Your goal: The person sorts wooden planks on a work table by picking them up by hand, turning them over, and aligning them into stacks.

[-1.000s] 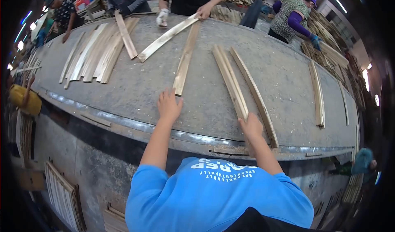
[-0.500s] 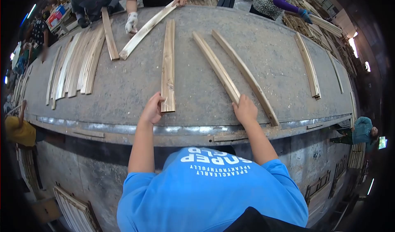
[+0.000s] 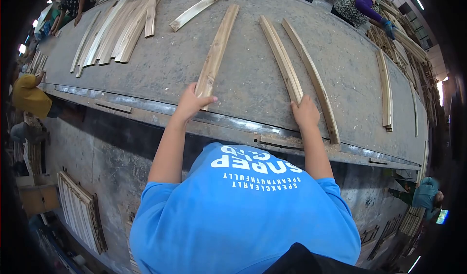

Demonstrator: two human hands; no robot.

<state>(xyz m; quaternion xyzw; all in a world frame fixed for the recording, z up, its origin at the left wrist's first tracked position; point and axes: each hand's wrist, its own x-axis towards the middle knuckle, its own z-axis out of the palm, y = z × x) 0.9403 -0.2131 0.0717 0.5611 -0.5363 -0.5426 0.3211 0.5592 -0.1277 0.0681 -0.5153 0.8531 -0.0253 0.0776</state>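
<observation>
A flat wooden plank (image 3: 218, 55) slants away across the grey table (image 3: 170, 74), its near end in my left hand (image 3: 195, 102). The thumb lies over the top face while the fingers reach around the left edge. To the right, my right hand (image 3: 306, 112) grips the near end of a narrower wooden strip (image 3: 282, 57), which rests along the tabletop. Just beyond that hand, a second wooden strip (image 3: 311, 74) lies loose, its near end by the table's front edge.
Several planks (image 3: 109, 33) lie side by side at the left. Across the table, another plank (image 3: 206, 5) lies at a slant near a co-worker's hand. More strips (image 3: 386, 89) are on the right. A person with purple sleeves (image 3: 368, 6) handles wood at the far right.
My left hand's plank has tilted, its far end swinging right, and the thumb now lies across its top. The camera view has turned and shifted. My right hand stays on its strip.
</observation>
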